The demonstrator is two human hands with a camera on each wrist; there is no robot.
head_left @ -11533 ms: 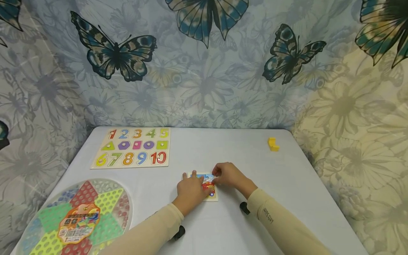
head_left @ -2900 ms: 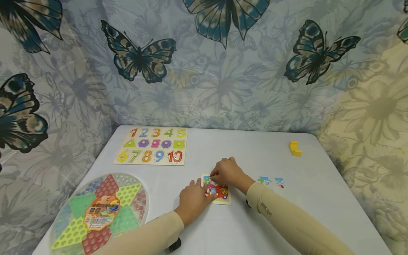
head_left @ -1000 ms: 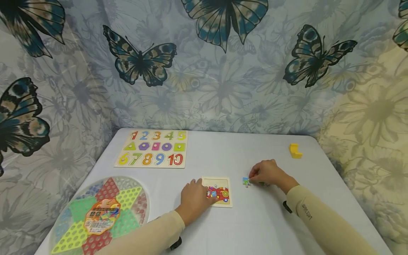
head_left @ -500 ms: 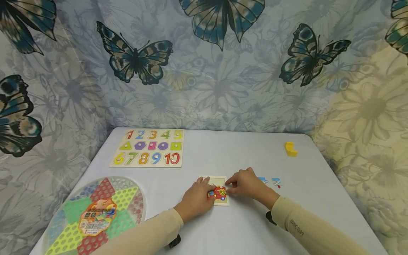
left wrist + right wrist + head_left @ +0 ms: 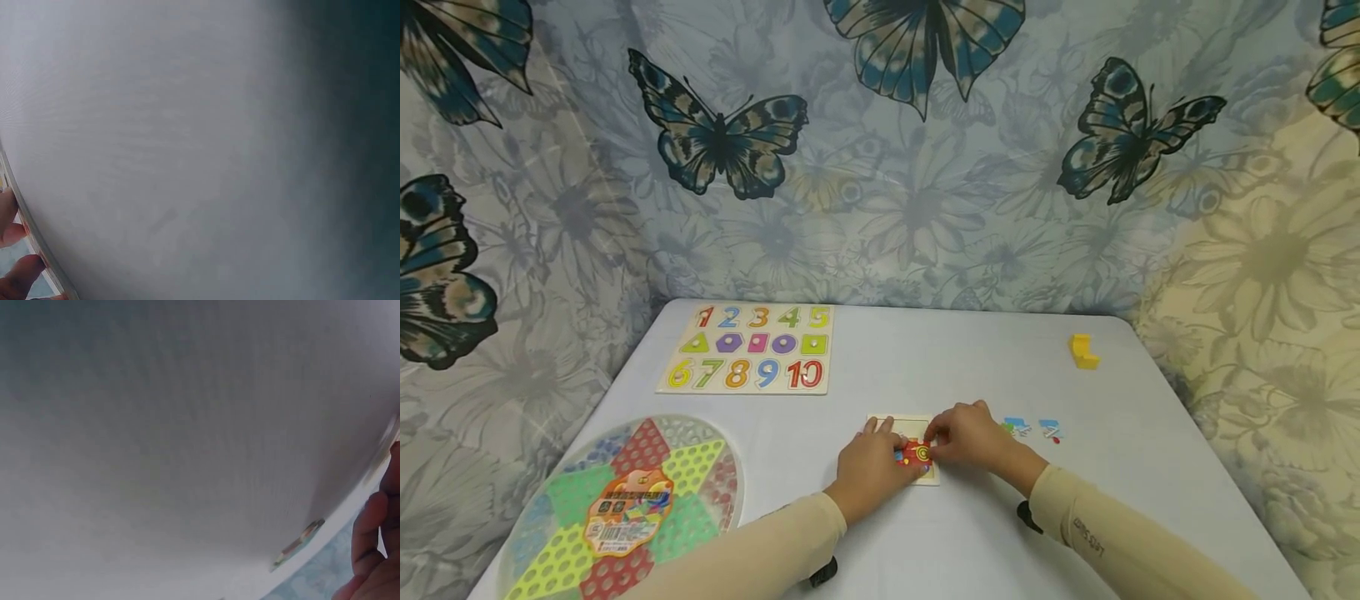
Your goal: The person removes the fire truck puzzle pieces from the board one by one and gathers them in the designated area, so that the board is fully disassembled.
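A small wooden jigsaw board [image 5: 901,419] with a pale rim lies between my hands; a red vehicle picture [image 5: 917,452] shows in its lower half. My left hand [image 5: 874,463] rests over the board's left side, fingers spread across it, the thumb by the picture's lower edge. My right hand [image 5: 976,436] has curled fingers, and its fingertips pinch at the right end of the red puzzle piece. The left wrist view catches only the board's edge [image 5: 39,234] with fingertips at it. Two loose blue puzzle pieces [image 5: 1050,428] lie right of my right hand.
A number-and-shape board [image 5: 745,346] lies at the back left. The round Chinese checkers board [image 5: 625,508] with an orange label fills the front left. A yellow block [image 5: 1083,352] stands at the back right. In the right wrist view, a flat piece [image 5: 297,545] lies beyond my fingers.
My right hand has come left from the loose pieces to the board's right edge. My left hand has stayed on the board, shifting slightly right. Earlier, blue pieces filled the board's upper part.
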